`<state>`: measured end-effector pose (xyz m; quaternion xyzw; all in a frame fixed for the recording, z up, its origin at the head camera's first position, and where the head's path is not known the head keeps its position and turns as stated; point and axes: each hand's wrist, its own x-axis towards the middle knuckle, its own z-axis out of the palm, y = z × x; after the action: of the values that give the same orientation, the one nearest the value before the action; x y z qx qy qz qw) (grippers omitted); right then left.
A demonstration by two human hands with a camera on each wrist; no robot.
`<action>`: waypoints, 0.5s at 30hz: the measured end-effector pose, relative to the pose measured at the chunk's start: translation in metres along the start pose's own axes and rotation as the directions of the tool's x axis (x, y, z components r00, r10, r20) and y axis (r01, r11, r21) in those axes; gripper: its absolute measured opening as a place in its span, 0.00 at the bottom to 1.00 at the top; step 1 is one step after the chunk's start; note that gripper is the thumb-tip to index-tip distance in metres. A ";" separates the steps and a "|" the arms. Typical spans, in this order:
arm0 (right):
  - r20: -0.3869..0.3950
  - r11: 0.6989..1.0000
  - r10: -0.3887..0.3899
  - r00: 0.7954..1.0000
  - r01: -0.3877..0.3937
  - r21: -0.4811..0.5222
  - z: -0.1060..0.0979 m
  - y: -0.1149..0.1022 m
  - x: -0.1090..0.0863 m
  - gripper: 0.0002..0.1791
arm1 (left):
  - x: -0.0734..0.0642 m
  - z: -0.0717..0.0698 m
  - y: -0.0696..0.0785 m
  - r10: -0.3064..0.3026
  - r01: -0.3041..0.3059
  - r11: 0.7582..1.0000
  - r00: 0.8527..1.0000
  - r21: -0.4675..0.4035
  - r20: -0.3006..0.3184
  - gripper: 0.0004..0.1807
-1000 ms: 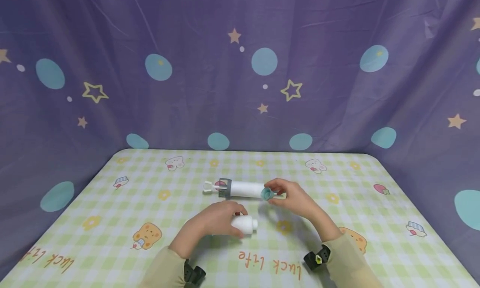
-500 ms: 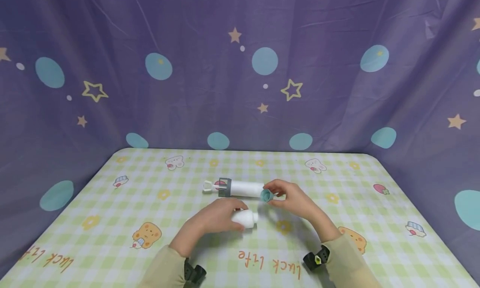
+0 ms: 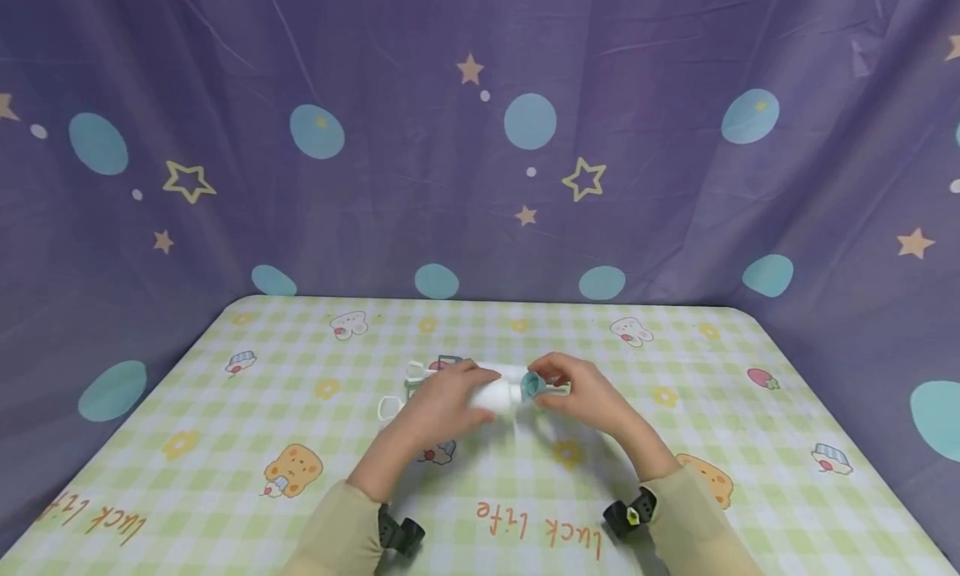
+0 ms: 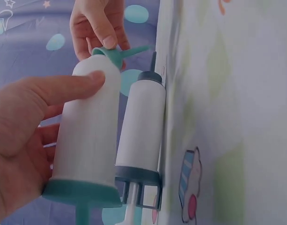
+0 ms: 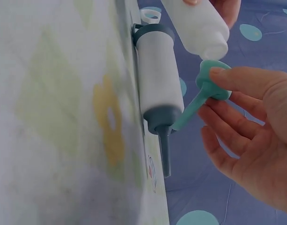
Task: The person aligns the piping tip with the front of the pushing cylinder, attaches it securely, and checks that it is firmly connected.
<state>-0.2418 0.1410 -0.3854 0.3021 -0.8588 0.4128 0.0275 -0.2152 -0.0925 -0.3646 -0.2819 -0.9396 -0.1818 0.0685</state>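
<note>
My left hand (image 3: 444, 403) grips the white barrel (image 4: 87, 136) of a balloon pump with a teal collar, off the table. Its white pull handle (image 3: 389, 408) points left. My right hand (image 3: 579, 390) pinches a teal nozzle (image 5: 212, 79) between thumb and fingers, its wide open end turned to the barrel's narrow neck (image 5: 214, 49). Neck and nozzle meet or nearly meet; I cannot tell whether they touch. Just behind, a second balloon pump (image 5: 159, 70) with dark grey collar and nozzle lies on its side, partly hidden in the head view.
A checked cloth (image 3: 300, 393) with printed flowers and cartoon figures covers the table. Behind it hangs a purple curtain (image 3: 420, 217) with stars and dots. Black cameras (image 3: 401, 533) are strapped at both wrists.
My left hand has lifted the teal-collared pump and carried it away from me, up to the nozzle. My right hand has stayed nearly still with the nozzle.
</note>
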 end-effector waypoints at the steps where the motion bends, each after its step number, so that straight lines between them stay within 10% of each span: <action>1: -0.007 1.000 -0.001 1.000 0.001 0.001 0.000 -0.001 0.001 0.19 | 0.001 0.000 0.001 -0.011 0.012 1.000 1.000 0.005 -0.016 0.27; 15: -0.100 1.000 0.004 0.995 -0.005 -0.010 -0.002 -0.011 0.012 0.21 | 0.017 -0.005 0.008 -0.033 0.039 0.999 0.987 0.036 -0.156 0.25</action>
<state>-0.2459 0.1311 -0.3730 0.2791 -0.8592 0.4230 0.0710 -0.2246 -0.0799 -0.3538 -0.2483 -0.9398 -0.1858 0.1435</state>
